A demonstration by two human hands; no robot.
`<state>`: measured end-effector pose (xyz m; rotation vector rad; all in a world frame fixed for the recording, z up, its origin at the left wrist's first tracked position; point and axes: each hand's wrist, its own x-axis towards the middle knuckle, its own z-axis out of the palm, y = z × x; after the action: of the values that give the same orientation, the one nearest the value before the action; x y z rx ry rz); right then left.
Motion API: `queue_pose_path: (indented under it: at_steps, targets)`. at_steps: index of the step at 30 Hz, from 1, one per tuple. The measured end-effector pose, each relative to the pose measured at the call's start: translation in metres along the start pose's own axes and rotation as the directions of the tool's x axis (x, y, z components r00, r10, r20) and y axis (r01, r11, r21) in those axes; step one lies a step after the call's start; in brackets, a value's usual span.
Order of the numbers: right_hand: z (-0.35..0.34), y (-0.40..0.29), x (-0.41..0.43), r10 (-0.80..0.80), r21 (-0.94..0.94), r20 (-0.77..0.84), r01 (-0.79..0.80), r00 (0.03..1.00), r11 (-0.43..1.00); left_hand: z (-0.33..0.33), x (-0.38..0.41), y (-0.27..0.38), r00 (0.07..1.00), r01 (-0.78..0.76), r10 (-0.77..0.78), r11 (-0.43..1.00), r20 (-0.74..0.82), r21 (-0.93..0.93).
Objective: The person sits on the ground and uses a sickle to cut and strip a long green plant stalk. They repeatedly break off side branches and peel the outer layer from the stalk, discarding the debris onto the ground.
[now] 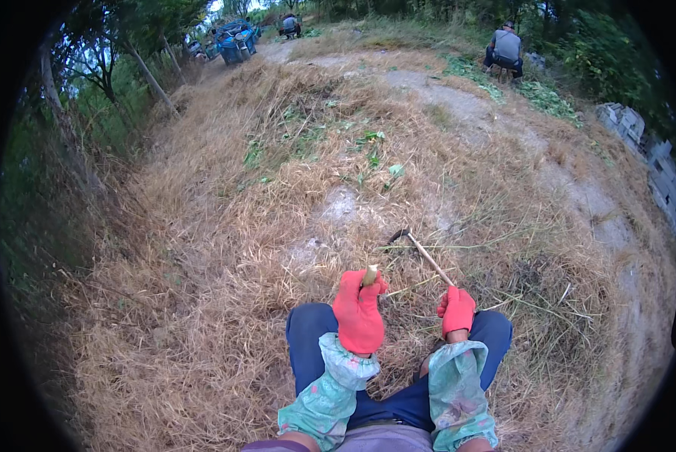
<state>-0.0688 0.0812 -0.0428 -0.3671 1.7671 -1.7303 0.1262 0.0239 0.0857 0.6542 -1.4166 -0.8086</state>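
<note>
My left hand (359, 313), in a red glove, is closed around a pale stalk (370, 275) whose cut end sticks up from the fist; its lower part is hidden. In a matching glove, my right hand (457, 309) grips a sickle (428, 257) by its thin wooden handle. The sickle's dark curved blade (396, 235) points left, a little beyond my left hand. Thin green stems (473, 246) cross just behind the blade. Both forearms wear green patterned sleeve covers (338, 390), and my knees in dark blue trousers (311, 333) flank the hands.
Dry straw-like grass (202, 316) covers the ground. Cut stems (558, 316) lie at right, and green leaves (373, 148) lie ahead. Farther off sit a person (506, 51) on a stool and another person (290, 25). A blue vehicle (235, 40) and stacked grey blocks (662, 169) stand at the sides.
</note>
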Motion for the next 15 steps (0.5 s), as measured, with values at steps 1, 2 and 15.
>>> queue_pose_path:
  at_steps: [1, 2, 15]
  targets:
    - [-0.009, 0.019, 0.011, 0.06, -0.001, -0.011, -0.06, 0.998, 0.998, -0.002, 0.008, -0.001, 0.997, 0.073, -0.073, 0.992, 0.003, -0.104]
    - [-0.019, 0.034, 0.017, 0.084, 0.091, 0.055, -0.089, 0.995, 0.992, 0.0, 0.018, -0.002, 0.996, 0.091, -0.09, 0.991, 0.015, -0.099]
    - [0.037, -0.196, -0.081, -0.524, 0.084, 0.305, 0.526, 0.795, 0.846, 0.027, 0.012, -0.011, 0.896, 0.348, -0.275, 0.922, 0.349, -0.168]
